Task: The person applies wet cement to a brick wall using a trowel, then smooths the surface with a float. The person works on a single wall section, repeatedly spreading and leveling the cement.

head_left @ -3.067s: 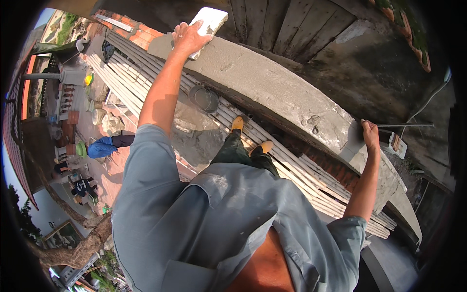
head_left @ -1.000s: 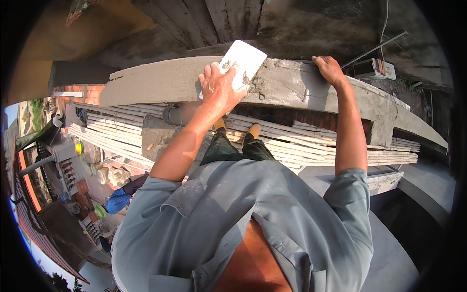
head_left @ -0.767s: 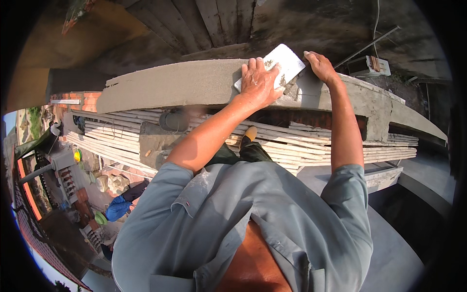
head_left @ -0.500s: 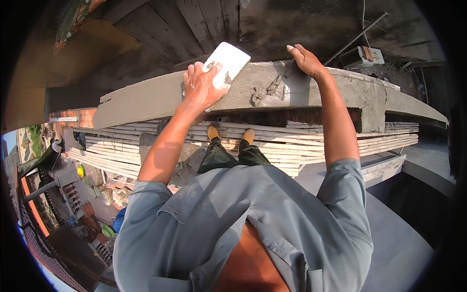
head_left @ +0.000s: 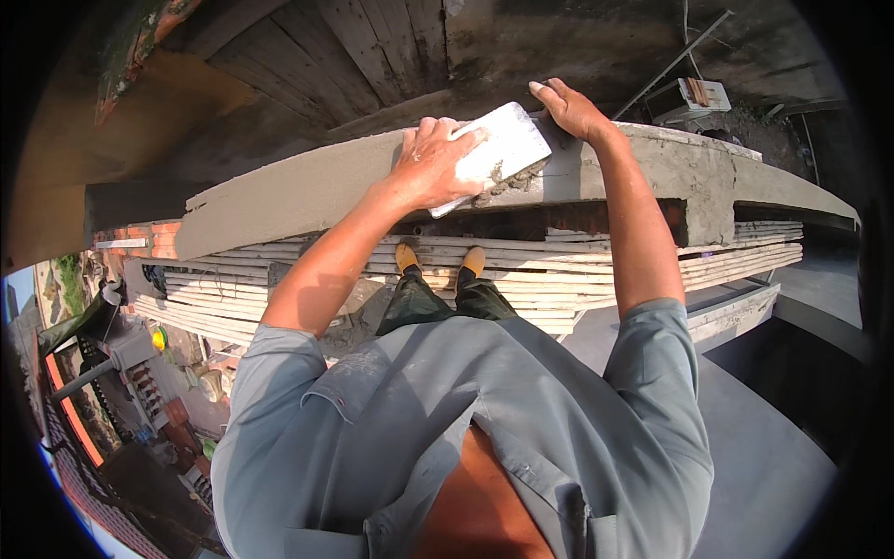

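My left hand (head_left: 430, 166) is closed on the near left part of a white rectangular plastering float (head_left: 503, 143), with the thumb over its mortar-smeared face. The float lies tilted against a grey, freshly plastered beam (head_left: 298, 183), and wet mortar (head_left: 514, 181) is bunched along its lower right edge. Just right of it, my right hand (head_left: 572, 109) rests at the beam's far top edge with fingers stretched out to the left and nothing visible in them. The undersides of its fingers are hidden.
My feet in yellow footwear (head_left: 407, 256) stand on a platform of pale poles (head_left: 549, 278) below the beam. Orange brickwork (head_left: 166, 238) shows at the beam's left end. At the far right sits a white box (head_left: 691, 98). Lower ground with rubble (head_left: 216, 382) lies down left.
My left hand has moved the float rightward along the beam, over the rough mortar patch, and turned it flatter. My right hand has shifted slightly left along the edge.
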Demonstrator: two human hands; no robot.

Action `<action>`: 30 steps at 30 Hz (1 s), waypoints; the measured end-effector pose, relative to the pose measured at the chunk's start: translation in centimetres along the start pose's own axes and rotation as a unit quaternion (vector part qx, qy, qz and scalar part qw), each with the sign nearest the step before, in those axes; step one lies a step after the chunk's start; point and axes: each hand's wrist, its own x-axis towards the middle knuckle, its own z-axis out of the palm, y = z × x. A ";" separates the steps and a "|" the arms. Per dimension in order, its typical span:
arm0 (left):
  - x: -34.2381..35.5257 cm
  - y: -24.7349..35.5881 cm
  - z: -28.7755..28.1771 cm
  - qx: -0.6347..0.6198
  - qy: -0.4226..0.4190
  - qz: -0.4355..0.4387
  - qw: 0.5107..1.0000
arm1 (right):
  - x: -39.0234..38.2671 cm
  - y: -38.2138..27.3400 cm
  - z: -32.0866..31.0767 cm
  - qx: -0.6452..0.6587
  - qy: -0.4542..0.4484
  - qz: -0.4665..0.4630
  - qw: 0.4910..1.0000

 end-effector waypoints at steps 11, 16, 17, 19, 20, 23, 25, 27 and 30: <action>10.7 -2.7 -0.5 -0.289 -0.173 -0.174 0.925 | -0.6 -0.9 -1.0 -0.052 -0.032 -0.015 0.998; 10.5 -2.5 -0.7 -0.327 -0.160 -0.159 0.918 | -3.1 -2.1 -2.0 -0.041 -0.017 -0.081 0.996; 10.3 -2.7 -0.6 -0.331 -0.158 -0.145 0.919 | -4.0 -2.7 -1.9 -0.075 0.000 -0.147 0.986; 10.3 -3.3 -0.5 -0.315 -0.171 -0.170 0.918 | -5.9 -4.0 -1.3 -0.139 0.035 -0.281 0.949; 10.5 -3.4 -0.4 -0.316 -0.174 -0.172 0.917 | -6.9 -4.8 -0.5 -0.160 0.025 -0.321 0.933; 10.7 -3.6 0.2 -0.381 -0.145 -0.149 0.901 | -9.3 -6.3 1.3 -0.233 -0.029 -0.371 0.899; 10.8 -3.7 0.2 -0.368 -0.154 -0.161 0.903 | -9.7 -6.9 1.8 -0.265 -0.059 -0.350 0.896; 10.6 -3.7 0.2 -0.372 -0.138 -0.154 0.905 | -9.9 -7.2 2.1 -0.273 -0.085 -0.341 0.896; 10.4 -4.0 0.1 -0.400 -0.162 -0.152 0.889 | -9.5 -7.5 2.5 -0.279 -0.114 -0.329 0.895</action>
